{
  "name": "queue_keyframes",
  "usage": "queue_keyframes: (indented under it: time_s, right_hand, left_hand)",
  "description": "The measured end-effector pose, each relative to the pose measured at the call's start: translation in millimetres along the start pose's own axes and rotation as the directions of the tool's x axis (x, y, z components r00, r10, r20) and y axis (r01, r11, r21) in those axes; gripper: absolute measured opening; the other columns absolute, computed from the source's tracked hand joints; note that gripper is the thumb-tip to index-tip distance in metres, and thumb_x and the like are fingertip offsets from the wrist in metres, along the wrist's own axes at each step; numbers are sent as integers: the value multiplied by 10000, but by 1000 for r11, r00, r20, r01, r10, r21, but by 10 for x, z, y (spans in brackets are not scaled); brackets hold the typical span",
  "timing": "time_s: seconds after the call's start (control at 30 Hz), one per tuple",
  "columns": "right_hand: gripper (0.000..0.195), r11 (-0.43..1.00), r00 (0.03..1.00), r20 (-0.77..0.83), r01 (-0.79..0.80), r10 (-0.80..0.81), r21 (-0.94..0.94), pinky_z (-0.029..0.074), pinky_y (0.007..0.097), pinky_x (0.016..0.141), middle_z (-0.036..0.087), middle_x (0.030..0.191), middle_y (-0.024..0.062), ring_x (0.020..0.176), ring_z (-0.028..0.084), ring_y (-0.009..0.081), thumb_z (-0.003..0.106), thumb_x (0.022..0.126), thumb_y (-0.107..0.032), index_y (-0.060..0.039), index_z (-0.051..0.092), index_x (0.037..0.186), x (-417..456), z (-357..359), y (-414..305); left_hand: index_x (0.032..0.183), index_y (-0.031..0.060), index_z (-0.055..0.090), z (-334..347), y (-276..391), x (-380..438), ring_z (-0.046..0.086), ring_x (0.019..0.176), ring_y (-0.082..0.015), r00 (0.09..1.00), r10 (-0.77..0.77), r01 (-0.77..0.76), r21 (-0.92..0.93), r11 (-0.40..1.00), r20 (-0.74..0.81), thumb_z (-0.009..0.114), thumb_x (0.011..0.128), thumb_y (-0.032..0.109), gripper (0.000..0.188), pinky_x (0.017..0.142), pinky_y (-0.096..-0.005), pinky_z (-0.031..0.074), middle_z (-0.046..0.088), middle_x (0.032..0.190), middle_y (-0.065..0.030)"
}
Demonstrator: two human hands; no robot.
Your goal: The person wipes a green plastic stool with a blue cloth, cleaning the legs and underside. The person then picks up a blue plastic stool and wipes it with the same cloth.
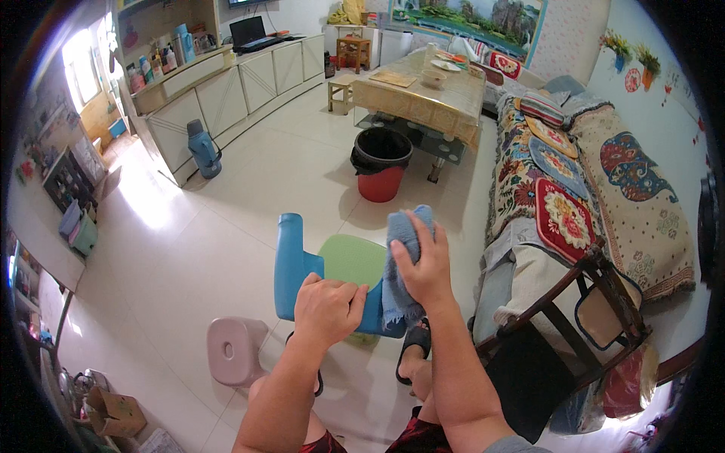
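Observation:
A small plastic child's chair with a blue back and arms (pixel 290 266) and a green seat (pixel 352 256) stands on the floor before me. My left hand (pixel 328 303) grips the top edge of its blue backrest, fingers curled over the far side. A blue-grey cloth (pixel 401 283) lies folded under my right hand (pixel 426 263), which presses it around the right armrest. Most of that armrest is hidden beneath the cloth. My feet in black sandals (pixel 416 345) rest close behind the chair.
A pink plastic stool (pixel 232 348) stands left of my legs. Beyond the chair are a red bin (pixel 380 181) with a black liner and a cloth-covered table (pixel 419 105). A blue thermos (pixel 203 150) stands by the cabinets; a dark wooden chair (pixel 544 351) and a covered sofa (pixel 510 187) line the right.

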State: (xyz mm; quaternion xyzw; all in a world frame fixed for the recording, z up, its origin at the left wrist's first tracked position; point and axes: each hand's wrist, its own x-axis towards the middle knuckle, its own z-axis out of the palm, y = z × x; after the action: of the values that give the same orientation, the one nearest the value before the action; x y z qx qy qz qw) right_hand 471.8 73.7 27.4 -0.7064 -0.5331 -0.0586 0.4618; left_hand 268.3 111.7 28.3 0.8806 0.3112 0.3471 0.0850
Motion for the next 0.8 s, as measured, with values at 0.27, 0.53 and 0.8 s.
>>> queue_keyframes:
  time_s: [0.27,0.53,0.8]
  right_hand:
    - [310,964,963,231,187,-142,-190,237,672,1176,421,1604,185,1483,354,406,649,891,-335,-128,768,1090,-181,166,-201]
    - [420,958,940,253,263,-228,-113,179,650,1214,350,1650,192,1534,294,396,637,924,-397,-169,705,1270,-271,211,-557]
    - [550,940,911,250,340,-326,-13,167,673,1201,311,1667,208,1539,286,407,689,912,-409,-240,619,1431,-345,265,-702]
  left_hand:
    - [605,77,641,98,-45,-15,616,599,-366,998,-60,59,58,997,15,563,1025,267,468,678,-468,430,645,618,-143]
    - [638,70,661,130,-122,3,621,617,-361,948,-260,257,-43,966,-182,477,1081,308,535,686,-450,430,658,643,-158]
    - [738,-20,697,148,-317,-2,618,681,-431,768,-610,555,-272,786,-195,350,1123,412,675,712,-477,446,667,701,-233]
